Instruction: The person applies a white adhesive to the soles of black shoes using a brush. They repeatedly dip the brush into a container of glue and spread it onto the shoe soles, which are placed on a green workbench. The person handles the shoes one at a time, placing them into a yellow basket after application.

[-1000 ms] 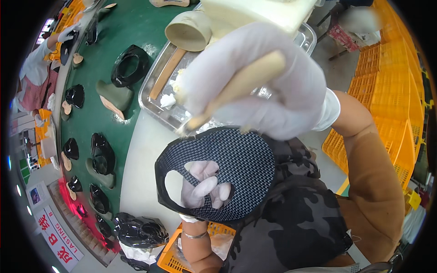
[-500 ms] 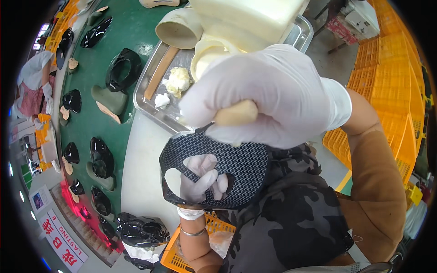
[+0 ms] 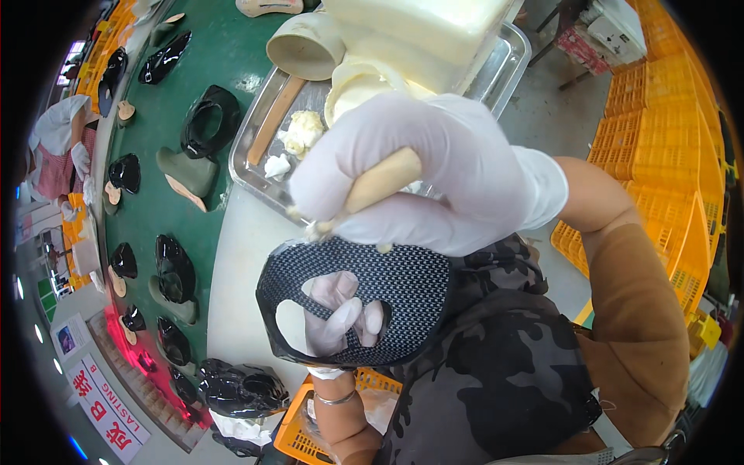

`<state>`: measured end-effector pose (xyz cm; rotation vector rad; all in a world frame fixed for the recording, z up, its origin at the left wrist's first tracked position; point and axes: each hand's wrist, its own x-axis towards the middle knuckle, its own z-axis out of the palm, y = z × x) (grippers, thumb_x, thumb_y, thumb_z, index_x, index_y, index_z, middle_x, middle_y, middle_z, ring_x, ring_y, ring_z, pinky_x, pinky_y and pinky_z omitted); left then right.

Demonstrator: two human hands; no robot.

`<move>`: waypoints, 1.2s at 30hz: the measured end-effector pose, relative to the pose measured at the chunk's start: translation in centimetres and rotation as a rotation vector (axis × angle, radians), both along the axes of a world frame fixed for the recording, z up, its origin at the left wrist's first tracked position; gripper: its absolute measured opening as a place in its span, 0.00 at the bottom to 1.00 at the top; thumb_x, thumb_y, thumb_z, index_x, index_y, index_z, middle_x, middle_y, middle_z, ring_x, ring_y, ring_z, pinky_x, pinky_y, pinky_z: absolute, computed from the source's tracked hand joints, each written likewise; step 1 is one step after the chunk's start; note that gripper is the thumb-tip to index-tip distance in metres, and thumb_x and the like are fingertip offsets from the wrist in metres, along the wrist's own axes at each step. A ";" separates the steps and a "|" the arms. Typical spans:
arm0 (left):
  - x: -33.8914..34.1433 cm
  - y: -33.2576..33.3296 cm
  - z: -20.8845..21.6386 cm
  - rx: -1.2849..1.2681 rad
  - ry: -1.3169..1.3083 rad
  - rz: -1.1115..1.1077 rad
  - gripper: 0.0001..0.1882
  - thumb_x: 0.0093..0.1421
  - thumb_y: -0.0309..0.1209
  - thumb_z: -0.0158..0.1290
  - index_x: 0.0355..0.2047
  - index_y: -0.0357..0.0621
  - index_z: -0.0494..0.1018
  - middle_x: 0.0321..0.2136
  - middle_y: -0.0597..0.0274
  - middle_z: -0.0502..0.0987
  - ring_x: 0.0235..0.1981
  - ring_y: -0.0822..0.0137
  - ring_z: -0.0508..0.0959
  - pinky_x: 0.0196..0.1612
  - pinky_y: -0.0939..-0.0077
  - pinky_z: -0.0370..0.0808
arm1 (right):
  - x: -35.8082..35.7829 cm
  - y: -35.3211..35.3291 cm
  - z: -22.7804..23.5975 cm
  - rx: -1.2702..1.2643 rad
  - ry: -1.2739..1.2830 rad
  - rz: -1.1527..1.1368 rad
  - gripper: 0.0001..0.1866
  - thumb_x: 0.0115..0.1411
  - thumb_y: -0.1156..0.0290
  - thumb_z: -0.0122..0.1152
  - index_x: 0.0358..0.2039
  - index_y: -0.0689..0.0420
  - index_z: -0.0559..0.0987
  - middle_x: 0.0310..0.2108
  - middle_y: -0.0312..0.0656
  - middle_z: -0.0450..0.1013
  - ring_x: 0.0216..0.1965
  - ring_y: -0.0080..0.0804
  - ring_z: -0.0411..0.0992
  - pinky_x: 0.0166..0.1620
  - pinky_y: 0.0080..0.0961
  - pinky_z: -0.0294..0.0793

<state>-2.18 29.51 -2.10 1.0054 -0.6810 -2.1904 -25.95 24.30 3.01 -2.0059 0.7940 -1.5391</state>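
Observation:
My gloved left hand (image 3: 335, 314) grips a black shoe upper (image 3: 387, 298) from below, its fingers showing through the cut-outs. The upper's dark, white-flecked woven lining faces up, and its edge is glossy black. Above the upper's far edge, my gloved right hand (image 3: 434, 170) is closed round a wooden-handled brush (image 3: 384, 180). Pale paste clings to the brush's low end, close to the lining; its bristles are mostly hidden. Beyond lies a metal tray (image 3: 252, 182) with a tub of cream paste (image 3: 360, 89), paste lumps (image 3: 302, 132) and a flat wooden stick (image 3: 277, 118).
A large cream container (image 3: 418, 35) and a tipped beige cup (image 3: 306, 46) stand at the tray. On the left, a green conveyor (image 3: 205, 232) carries black uppers and shoe lasts. Orange crates (image 3: 659, 170) are stacked at right; another orange basket (image 3: 298, 430) sits below. A co-worker stands far left.
My right hand has shifted slightly left and tilted, so the brush points down toward the upper's far edge. The upper and my left hand have moved a little left.

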 end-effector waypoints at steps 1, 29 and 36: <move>-0.5 -0.1 0.5 0.004 -0.026 -0.001 0.02 0.48 0.16 0.39 0.23 0.34 0.58 0.17 0.62 0.60 0.08 0.68 0.64 0.10 0.79 0.64 | 0.2 -0.2 -0.2 0.012 -0.014 0.002 0.09 0.53 0.74 0.60 0.34 0.56 0.72 0.28 0.37 0.74 0.29 0.33 0.73 0.33 0.24 0.71; -2.6 2.2 -1.2 -0.561 -0.187 0.359 0.07 0.60 0.24 0.45 0.39 0.38 0.63 0.22 0.53 0.71 0.17 0.68 0.71 0.24 0.78 0.72 | -2.7 0.0 -1.1 0.140 -0.241 -0.027 0.09 0.61 0.78 0.45 0.43 0.64 0.63 0.34 0.43 0.71 0.35 0.24 0.73 0.32 0.12 0.75; -1.0 2.6 -1.1 -0.620 -0.094 0.215 0.14 0.60 0.24 0.44 0.47 0.39 0.62 0.35 0.40 0.74 0.28 0.63 0.76 0.35 0.71 0.75 | -1.9 -2.3 -2.7 0.104 -0.282 -0.008 0.09 0.62 0.79 0.45 0.43 0.64 0.63 0.35 0.44 0.71 0.35 0.23 0.73 0.31 0.12 0.75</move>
